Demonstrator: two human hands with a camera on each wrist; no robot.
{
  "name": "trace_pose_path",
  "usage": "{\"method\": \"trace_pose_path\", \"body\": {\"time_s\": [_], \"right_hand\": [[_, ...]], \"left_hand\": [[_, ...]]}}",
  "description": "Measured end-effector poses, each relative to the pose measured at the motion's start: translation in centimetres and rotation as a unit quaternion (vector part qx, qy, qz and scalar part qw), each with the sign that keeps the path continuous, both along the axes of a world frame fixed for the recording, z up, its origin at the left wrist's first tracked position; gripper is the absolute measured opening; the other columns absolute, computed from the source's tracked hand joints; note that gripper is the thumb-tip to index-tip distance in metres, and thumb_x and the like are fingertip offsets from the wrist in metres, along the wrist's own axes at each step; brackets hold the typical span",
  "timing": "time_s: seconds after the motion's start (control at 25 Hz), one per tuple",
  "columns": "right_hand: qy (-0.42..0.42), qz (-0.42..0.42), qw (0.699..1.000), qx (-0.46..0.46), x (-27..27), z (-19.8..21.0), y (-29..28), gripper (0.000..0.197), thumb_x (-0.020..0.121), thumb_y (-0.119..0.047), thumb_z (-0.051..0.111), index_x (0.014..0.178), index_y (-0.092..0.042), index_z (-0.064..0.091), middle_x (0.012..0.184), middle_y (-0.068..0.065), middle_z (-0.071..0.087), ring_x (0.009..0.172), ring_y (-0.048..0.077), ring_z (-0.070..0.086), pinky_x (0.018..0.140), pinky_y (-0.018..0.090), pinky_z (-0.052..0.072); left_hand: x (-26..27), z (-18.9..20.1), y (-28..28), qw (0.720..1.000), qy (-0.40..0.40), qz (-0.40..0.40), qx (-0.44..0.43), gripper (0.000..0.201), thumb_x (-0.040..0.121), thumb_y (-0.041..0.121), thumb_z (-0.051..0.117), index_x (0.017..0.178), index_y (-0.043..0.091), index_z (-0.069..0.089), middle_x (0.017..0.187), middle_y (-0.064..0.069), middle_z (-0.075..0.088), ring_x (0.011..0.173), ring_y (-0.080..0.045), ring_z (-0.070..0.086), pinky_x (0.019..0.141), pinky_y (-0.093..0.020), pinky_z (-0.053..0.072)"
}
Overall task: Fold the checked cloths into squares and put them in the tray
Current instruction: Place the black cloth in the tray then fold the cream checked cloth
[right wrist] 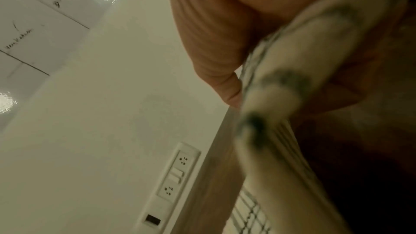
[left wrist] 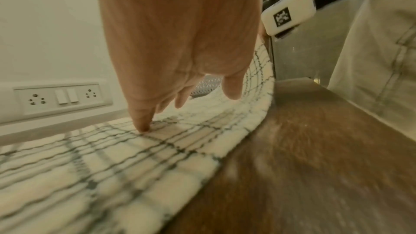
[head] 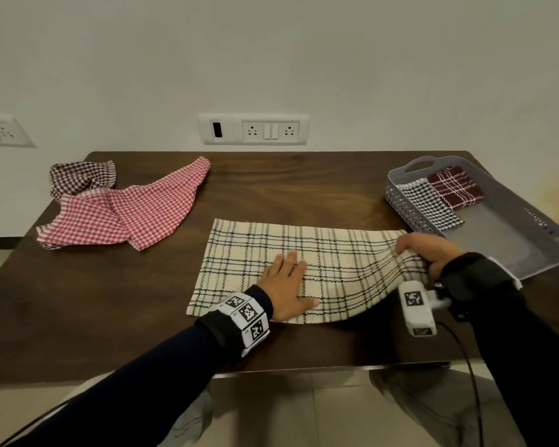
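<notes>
A cream cloth with dark checks lies folded into a long strip on the dark wooden table. My left hand presses flat on its middle with straight fingers. My right hand grips the cloth's right end and holds it lifted off the table; the cloth edge shows pinched against my thumb. A grey perforated tray at the right holds a black-and-white checked square and a maroon checked square.
A red-and-white checked cloth and a brown checked cloth lie crumpled at the table's far left. A wall socket panel sits behind the table. The tray overhangs the table's right edge.
</notes>
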State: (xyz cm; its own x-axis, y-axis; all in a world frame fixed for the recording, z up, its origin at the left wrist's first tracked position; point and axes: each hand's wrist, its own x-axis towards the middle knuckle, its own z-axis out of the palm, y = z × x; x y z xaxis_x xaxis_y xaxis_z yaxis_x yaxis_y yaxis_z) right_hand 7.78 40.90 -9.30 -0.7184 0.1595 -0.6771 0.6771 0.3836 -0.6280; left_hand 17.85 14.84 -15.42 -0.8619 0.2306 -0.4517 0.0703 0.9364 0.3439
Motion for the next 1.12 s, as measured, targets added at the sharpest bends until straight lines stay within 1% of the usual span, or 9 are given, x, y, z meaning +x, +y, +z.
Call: {"method": "trace_pose_path", "body": {"time_s": [0.12, 0.2, 0.24, 0.36, 0.52, 0.64, 0.72, 0.88, 1.12], "right_hand": [[0.047, -0.067, 0.996, -0.047, -0.2, 1.8, 0.6, 0.029, 0.088, -0.026, 0.060, 0.107, -0.005, 0.062, 0.078, 0.014, 0.073, 0.075, 0.031, 0.068, 0.069, 0.044, 0.061], [0.110, -0.072, 0.991, -0.038, 0.5, 3.1, -0.5, 0.044, 0.072, -0.036, 0.068, 0.107, -0.009, 0.066, 0.090, 0.011, 0.075, 0.086, 0.030, 0.071, 0.085, 0.049, 0.058], [0.151, -0.064, 0.986, -0.037, 1.1, 3.7, -1.8, 0.036, 0.074, -0.033, 0.067, 0.102, -0.010, 0.068, 0.092, 0.010, 0.074, 0.086, 0.029, 0.071, 0.087, 0.047, 0.057], [0.222, 0.021, 0.971, -0.081, 3.3, 4.8, -7.3, 0.013, 0.091, -0.016, 0.059, 0.082, -0.010, 0.065, 0.076, 0.006, 0.066, 0.069, 0.020, 0.063, 0.064, 0.027, 0.052], [0.234, 0.157, 0.950, -0.136, 5.5, 3.5, -16.0, 0.010, 0.094, -0.014, 0.056, 0.086, -0.009, 0.060, 0.070, 0.011, 0.052, 0.059, 0.022, 0.050, 0.047, 0.027, 0.039], [0.173, 0.263, 0.929, -0.193, 7.2, 0.8, -20.0, 0.021, 0.096, -0.026, 0.058, 0.113, -0.014, 0.056, 0.098, 0.008, 0.070, 0.079, 0.021, 0.068, 0.064, 0.031, 0.054], [0.186, 0.322, 0.920, -0.124, 7.6, -0.3, -20.1, 0.030, 0.096, -0.037, 0.058, 0.121, -0.020, 0.055, 0.112, -0.002, 0.068, 0.096, 0.015, 0.070, 0.079, 0.033, 0.057], [0.221, 0.389, 0.892, 0.059, 6.9, -1.0, -17.6, 0.027, 0.099, -0.034, 0.053, 0.111, -0.012, 0.063, 0.105, 0.001, 0.066, 0.098, 0.019, 0.064, 0.084, 0.036, 0.052], [0.209, 0.519, 0.802, 0.209, 6.8, -3.2, -16.5, 0.034, 0.096, -0.040, 0.052, 0.122, -0.018, 0.057, 0.126, 0.008, 0.050, 0.117, 0.028, 0.051, 0.099, 0.044, 0.046]], "left_hand": [[-1.5, 2.2, -1.9, 0.987, 0.039, 0.092, 0.129, 0.077, 0.097, 0.054, 0.049, 0.156, 0.015, 0.019, 0.161, -0.011, 0.025, 0.146, -0.029, 0.030, 0.116, -0.042, 0.030], [-2.5, 3.4, -5.1, 0.955, 0.062, 0.193, 0.215, 0.056, 0.100, 0.044, 0.050, 0.144, 0.012, 0.040, 0.132, -0.012, 0.061, 0.110, -0.024, 0.064, 0.096, -0.040, 0.052], [-2.8, 3.7, -6.8, 0.931, 0.061, 0.248, 0.259, 0.046, 0.101, 0.038, 0.050, 0.136, 0.009, 0.048, 0.115, -0.012, 0.069, 0.092, -0.022, 0.069, 0.085, -0.040, 0.057], [-2.8, 3.8, -11.5, 0.864, 0.020, 0.369, 0.342, 0.032, 0.104, 0.021, 0.046, 0.120, -0.004, 0.056, 0.090, -0.018, 0.072, 0.067, -0.024, 0.069, 0.060, -0.032, 0.058], [-2.0, 3.7, -14.3, 0.810, -0.057, 0.436, 0.389, 0.049, 0.107, 0.033, 0.035, 0.116, -0.011, 0.057, 0.091, -0.025, 0.071, 0.070, -0.030, 0.071, 0.058, -0.031, 0.059], [-1.5, 3.0, -14.3, 0.792, -0.097, 0.457, 0.393, 0.061, 0.105, 0.048, 0.029, 0.105, -0.005, 0.060, 0.099, -0.025, 0.068, 0.085, -0.034, 0.070, 0.069, -0.038, 0.059], [-1.4, 2.5, -14.3, 0.799, -0.121, 0.454, 0.374, 0.061, 0.103, 0.052, 0.034, 0.111, -0.004, 0.058, 0.107, -0.024, 0.065, 0.097, -0.037, 0.066, 0.074, -0.039, 0.057], [-1.4, 2.6, -13.8, 0.831, -0.110, 0.442, 0.319, 0.043, 0.096, 0.027, 0.063, 0.123, -0.006, 0.057, 0.116, -0.020, 0.066, 0.099, -0.031, 0.067, 0.072, -0.034, 0.058], [-2.0, 3.4, -12.9, 0.839, -0.065, 0.457, 0.287, 0.011, 0.091, 0.009, 0.067, 0.096, 0.009, 0.058, 0.107, -0.013, 0.064, 0.090, -0.021, 0.062, 0.070, -0.034, 0.057]]}}
